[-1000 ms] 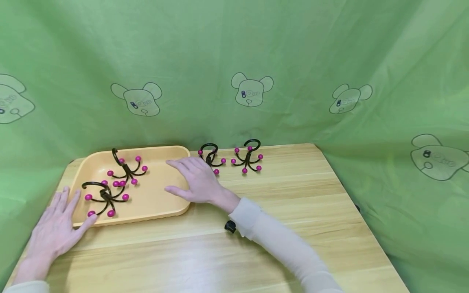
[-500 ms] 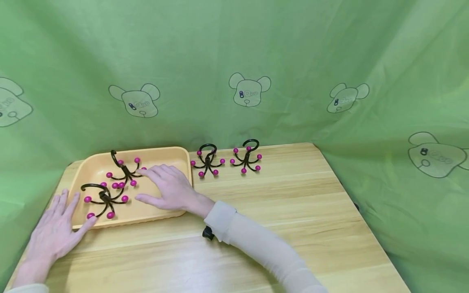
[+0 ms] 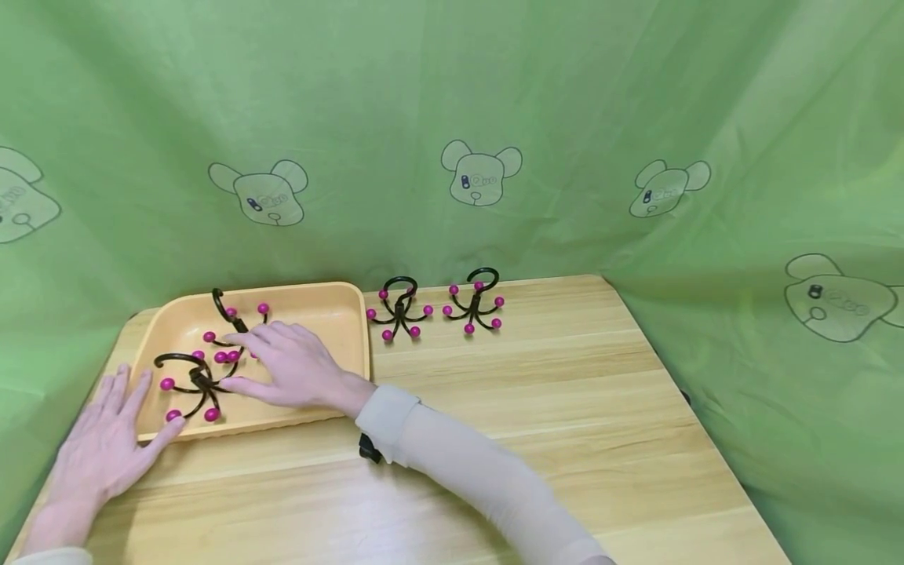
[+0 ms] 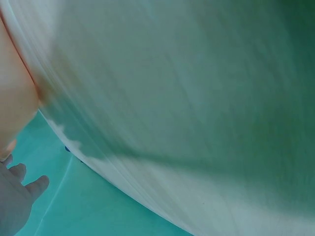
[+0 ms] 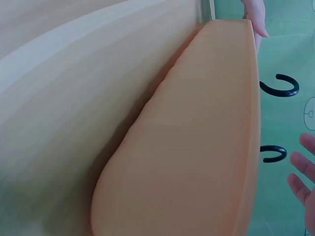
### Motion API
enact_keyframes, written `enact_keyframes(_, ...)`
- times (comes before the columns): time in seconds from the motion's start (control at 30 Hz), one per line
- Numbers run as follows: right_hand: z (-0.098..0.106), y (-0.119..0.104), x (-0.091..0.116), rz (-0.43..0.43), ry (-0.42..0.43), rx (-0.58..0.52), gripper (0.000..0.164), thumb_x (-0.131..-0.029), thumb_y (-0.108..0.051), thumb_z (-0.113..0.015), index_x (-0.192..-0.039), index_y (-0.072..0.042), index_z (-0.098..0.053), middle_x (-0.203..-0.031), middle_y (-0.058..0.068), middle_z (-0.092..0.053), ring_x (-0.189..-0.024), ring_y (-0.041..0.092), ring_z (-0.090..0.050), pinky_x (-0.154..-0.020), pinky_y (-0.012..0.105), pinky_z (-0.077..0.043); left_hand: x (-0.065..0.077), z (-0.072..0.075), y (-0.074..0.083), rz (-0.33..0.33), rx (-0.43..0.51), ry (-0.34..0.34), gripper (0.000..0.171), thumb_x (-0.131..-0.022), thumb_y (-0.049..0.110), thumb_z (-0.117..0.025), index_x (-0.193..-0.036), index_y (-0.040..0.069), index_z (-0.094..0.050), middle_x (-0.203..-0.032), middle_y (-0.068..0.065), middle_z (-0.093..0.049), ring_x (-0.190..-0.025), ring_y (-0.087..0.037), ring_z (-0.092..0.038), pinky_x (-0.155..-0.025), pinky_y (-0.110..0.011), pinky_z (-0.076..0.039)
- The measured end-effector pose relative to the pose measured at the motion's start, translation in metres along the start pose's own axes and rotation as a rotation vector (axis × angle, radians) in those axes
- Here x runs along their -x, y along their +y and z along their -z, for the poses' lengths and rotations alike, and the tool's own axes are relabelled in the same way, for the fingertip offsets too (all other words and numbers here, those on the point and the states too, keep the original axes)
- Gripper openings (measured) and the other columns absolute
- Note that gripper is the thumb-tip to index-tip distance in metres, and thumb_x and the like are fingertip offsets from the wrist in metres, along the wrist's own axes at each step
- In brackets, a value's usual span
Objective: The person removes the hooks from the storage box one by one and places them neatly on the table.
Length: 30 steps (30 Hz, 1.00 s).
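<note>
Tray: shallow orange-tan plastic tray with rounded corners (image 3: 342, 337), at the left rear of the wood-grain table (image 3: 565, 424).
In tray: black metal hanger with pink ball tips, rear (image 3: 240, 325); matching front hanger (image 3: 201, 380) close by. Some arms nearly meet; cannot tell whether they touch.
Outside tray: two like hangers, near one (image 3: 399, 311) just beside the tray's right wall, far one (image 3: 475, 304) further right.
Left hand: (image 3: 102, 451) at the tray's left wall, fingers spread, gripping nothing.
Right hand: (image 3: 289, 369) above the tray, fingers apart from thumb, partly covering the rear hanger; contact unclear.
Step in hand: probably lining up a pick, not yet gripped.
Next move: likely calls for pinching one stem, keeping the arms from snagging.
</note>
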State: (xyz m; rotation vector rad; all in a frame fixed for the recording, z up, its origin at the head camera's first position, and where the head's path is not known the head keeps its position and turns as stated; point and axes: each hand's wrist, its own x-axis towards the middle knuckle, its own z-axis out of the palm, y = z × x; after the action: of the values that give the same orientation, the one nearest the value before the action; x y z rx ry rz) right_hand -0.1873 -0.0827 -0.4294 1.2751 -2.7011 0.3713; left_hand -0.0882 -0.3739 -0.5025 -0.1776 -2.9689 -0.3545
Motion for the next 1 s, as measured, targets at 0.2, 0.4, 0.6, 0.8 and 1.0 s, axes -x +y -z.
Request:
enact_keyframes(0.2, -0.001, -0.013, -0.016, -0.044, -0.085, -0.052, 0.07, -0.103, -0.071, -0.045, -0.162, -0.034, -0.04, -0.162, -0.01, -0.051, -0.146, 0.009, -0.051, -0.121, 0.025, -0.043, 0.002, -0.001, 0.001, 0.009, 0.002, -0.001, 0.096, -0.103, 0.055, -0.054, -0.17, 0.006, -0.005, -0.175, -0.03, 0.006, -0.162, -0.053, 0.004, -0.131, -0.068, -0.004)
enact_keyframes(0.4, -0.007, -0.021, -0.03, -0.05, -0.12, -0.027, 0.072, -0.102, -0.073, -0.042, -0.162, -0.034, -0.04, -0.163, -0.012, -0.049, -0.146, 0.008, -0.05, -0.118, 0.026, -0.044, 0.001, 0.0, 0.0, 0.017, -0.002, -0.014, 0.095, -0.104, 0.056, -0.052, -0.17, 0.007, -0.004, -0.174, -0.03, 0.007, -0.163, -0.052, 0.006, -0.121, -0.077, -0.019)
enact_keyframes(0.6, -0.015, -0.022, -0.039, -0.042, -0.131, 0.011, 0.068, -0.104, -0.072, -0.04, -0.161, -0.037, -0.041, -0.155, -0.014, -0.055, -0.132, 0.004, -0.059, -0.098, 0.018, -0.052, 0.0, 0.0, 0.001, 0.017, 0.004, -0.013, 0.094, -0.104, 0.055, -0.052, -0.17, 0.006, -0.006, -0.174, -0.032, 0.004, -0.162, -0.054, 0.002, -0.122, -0.076, -0.019)
enact_keyframes(0.8, -0.02, -0.022, -0.046, -0.009, -0.149, 0.048, 0.062, -0.106, -0.069, -0.036, -0.157, -0.036, -0.046, -0.15, -0.014, -0.059, -0.13, 0.004, -0.06, -0.104, 0.019, -0.052, -0.001, 0.0, 0.0, 0.017, 0.006, -0.018, 0.094, -0.104, 0.055, -0.051, -0.169, 0.005, -0.005, -0.174, -0.032, 0.005, -0.162, -0.055, 0.002, -0.123, -0.076, -0.017)
enact_keyframes(1.0, -0.023, -0.025, -0.051, 0.007, -0.173, 0.071, 0.056, -0.108, -0.067, -0.034, -0.153, -0.037, -0.049, -0.152, -0.016, -0.058, -0.139, 0.002, -0.056, -0.115, 0.02, -0.047, -0.002, 0.0, 0.001, 0.018, 0.004, -0.018, 0.094, -0.104, 0.055, -0.052, -0.17, 0.005, -0.006, -0.174, -0.033, 0.004, -0.162, -0.055, 0.001, -0.123, -0.076, -0.018)
